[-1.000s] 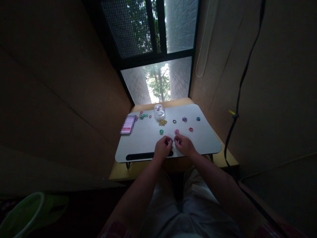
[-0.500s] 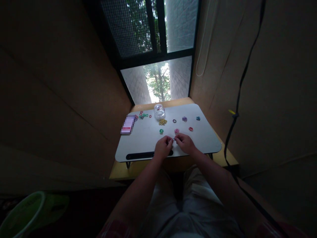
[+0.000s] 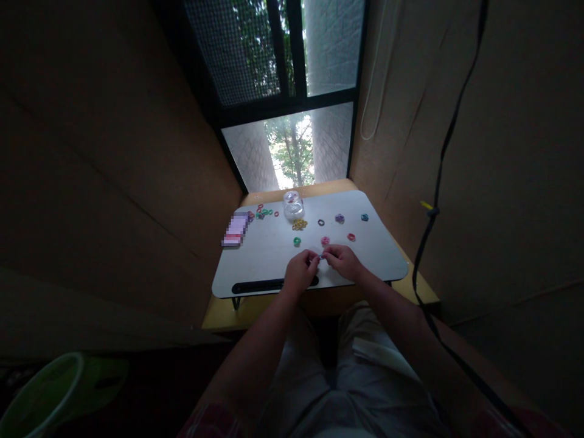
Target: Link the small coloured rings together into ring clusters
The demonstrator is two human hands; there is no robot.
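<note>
Near the front of a white lap table (image 3: 255,261), my left hand (image 3: 302,269) and my right hand (image 3: 343,263) meet with fingertips pinched. Between them is a small pale ring-like band (image 3: 320,257), partly covered by the fingers; it looks like a hair tie. Just beyond the fingertips lies a pink bunch of bands (image 3: 325,241). A green bunch (image 3: 297,241) is to its left and a red one (image 3: 351,237) to its right. Farther back are a yellow pile (image 3: 299,224), a dark ring (image 3: 321,222), a purple bunch (image 3: 340,218) and a teal bunch (image 3: 364,217).
A clear plastic jar (image 3: 293,207) stands at the back of the table. Loose red and green bands (image 3: 264,212) lie at the back left, beside a phone with a blurred screen (image 3: 235,230). A black slot (image 3: 258,286) runs along the front edge. A dark cord (image 3: 440,176) hangs at the right.
Both hands stay at the same spot with the band between them; only the fingers of my right hand shift very slightly.
</note>
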